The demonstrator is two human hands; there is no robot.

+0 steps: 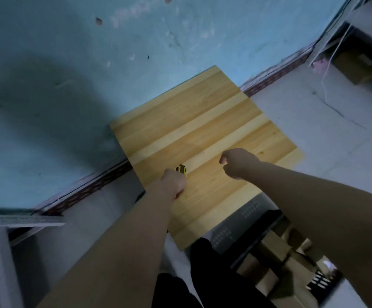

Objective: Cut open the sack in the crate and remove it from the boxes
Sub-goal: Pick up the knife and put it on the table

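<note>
Cutter [181,170], apparently, in left grip [174,183]

— What did the left hand [173,182] have in it?

— A yellow-and-black utility knife [181,170], fist closed round the handle, only the tip poking out past the knuckles, held over the near part of the wooden tabletop.

— And the crate?

— A dark crate [243,232] with perforated walls sat at the lower right, below the tabletop's near edge. Brown cardboard boxes [276,247] showed packed inside it.

— The sack?

— Couldn't make it out; that corner was dim and partly hidden by the right forearm.
</note>
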